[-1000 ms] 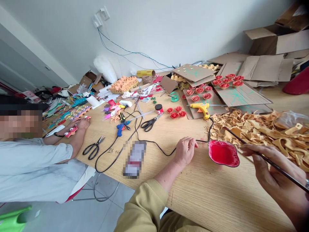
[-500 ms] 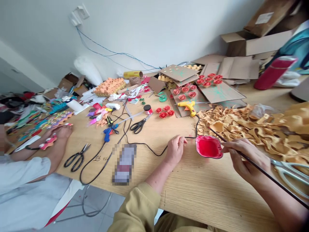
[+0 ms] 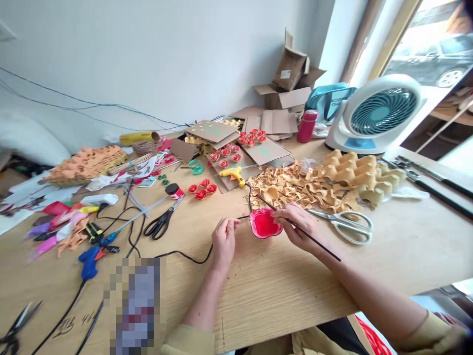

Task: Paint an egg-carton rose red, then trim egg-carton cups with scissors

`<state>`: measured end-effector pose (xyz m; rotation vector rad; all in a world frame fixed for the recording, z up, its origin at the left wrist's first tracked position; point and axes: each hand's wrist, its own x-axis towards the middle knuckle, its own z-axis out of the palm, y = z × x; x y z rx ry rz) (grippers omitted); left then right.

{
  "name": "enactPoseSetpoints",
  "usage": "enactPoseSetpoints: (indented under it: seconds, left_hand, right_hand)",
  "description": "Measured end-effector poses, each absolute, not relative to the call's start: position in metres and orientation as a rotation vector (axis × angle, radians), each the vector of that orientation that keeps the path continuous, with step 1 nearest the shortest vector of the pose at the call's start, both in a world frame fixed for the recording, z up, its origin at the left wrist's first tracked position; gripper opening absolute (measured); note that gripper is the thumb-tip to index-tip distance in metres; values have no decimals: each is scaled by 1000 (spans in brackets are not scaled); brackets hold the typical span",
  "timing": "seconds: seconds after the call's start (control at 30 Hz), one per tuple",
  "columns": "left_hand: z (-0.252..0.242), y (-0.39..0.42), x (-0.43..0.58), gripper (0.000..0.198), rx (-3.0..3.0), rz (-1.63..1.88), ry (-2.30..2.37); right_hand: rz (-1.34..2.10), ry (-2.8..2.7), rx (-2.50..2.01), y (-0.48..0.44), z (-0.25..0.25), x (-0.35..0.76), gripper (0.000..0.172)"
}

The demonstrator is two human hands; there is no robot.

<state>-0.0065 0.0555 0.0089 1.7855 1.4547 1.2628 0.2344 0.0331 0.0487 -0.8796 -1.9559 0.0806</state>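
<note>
My left hand (image 3: 224, 239) rests on the wooden table (image 3: 295, 286) just left of a small dish of red paint (image 3: 264, 224), fingers curled loosely with nothing visible in them. My right hand (image 3: 300, 225) is closed on a long thin black paintbrush (image 3: 295, 224), whose tip points up and left past the dish's far edge. The black cord (image 3: 185, 255) of a yellow glue gun (image 3: 233, 174) runs under my left hand.
A heap of cut egg-carton pieces (image 3: 295, 186) and white-handled scissors (image 3: 347, 224) lie right of the dish. Red paper roses (image 3: 201, 189) sit on cardboard behind. Black scissors (image 3: 159, 224), a blue glue gun (image 3: 90, 259) and a fan (image 3: 377, 113) are also around.
The camera has swung right, so the person in white at the left is out of view. My right hand has moved in closer to the paint dish with the brush.
</note>
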Motion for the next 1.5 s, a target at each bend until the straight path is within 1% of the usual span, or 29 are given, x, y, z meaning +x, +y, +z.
enactPoseSetpoints:
  seconds: [0.07,0.1,0.17,0.23,0.3,0.43,0.53,0.6,0.7,0.73,0.77,0.87,0.93,1.03,1.2,1.23,1.33,1.4,1.5]
  left_hand:
    - [10,55,-7,49,1807,1211,1468]
    - [10,55,-8,51,1822,1199,1475]
    - [10,56,-8,43,1843,1212,1487]
    - [8,57,-8,29,1847,1248,1493]
    - [7,59,-8,25,1848,1260,1490]
    - [6,60,-9,40,1861,1240,1475]
    - [6,59,-10,33,1854,1279,1476]
    - [7,59,-10,33,1862,1304,1463]
    - [8,58,-10,49,1892,1297,1429]
    - [8,58,-10,52,1903,1292,1420]
    - [8,58,-10,51,1914,1290,1410]
    - [7,58,-8,40,1946,1289,1395]
    - [7,57,-7,42,1960,1275,1382]
    - [5,57,-6,50,1966,1255,1373]
    - [3,58,-6,31,1942,1267,1411]
    - [3,58,-6,33,1939,1269,1412]
    - [3,58,-7,49,1940,1262,1401]
    - [3,58,-7,50,1939,1262,1401]
    - [2,59,-7,35,1924,1284,1422]
  right_hand:
    - [81,-1940,-892,34,47,234,20]
    - [81,-1933,-895,34,46,234,21]
    - [80,-1929,-895,34,46,233,21]
    - [75,-1926,-891,34,47,232,20]
    - [67,-1924,-883,34,47,231,19]
    - [50,-1932,-869,34,45,231,20]
    - [38,-1943,-861,34,45,231,22]
    - [32,-1938,-850,34,46,232,24]
    - [25,-1896,-841,35,48,236,23]
    - [26,-1876,-843,35,49,237,23]
    - [30,-1857,-845,36,49,239,22]
    - [64,-1809,-843,36,51,243,20]
    - [98,-1778,-852,36,51,246,19]
    - [148,-1706,-898,35,52,248,23]
    - [184,-1585,-962,37,54,249,27]
    - [185,-1564,-972,38,54,250,26]
    - [179,-1517,-1001,41,54,252,21]
    - [165,-1502,-1024,44,53,254,18]
    - [119,-1534,-1067,50,48,258,19]
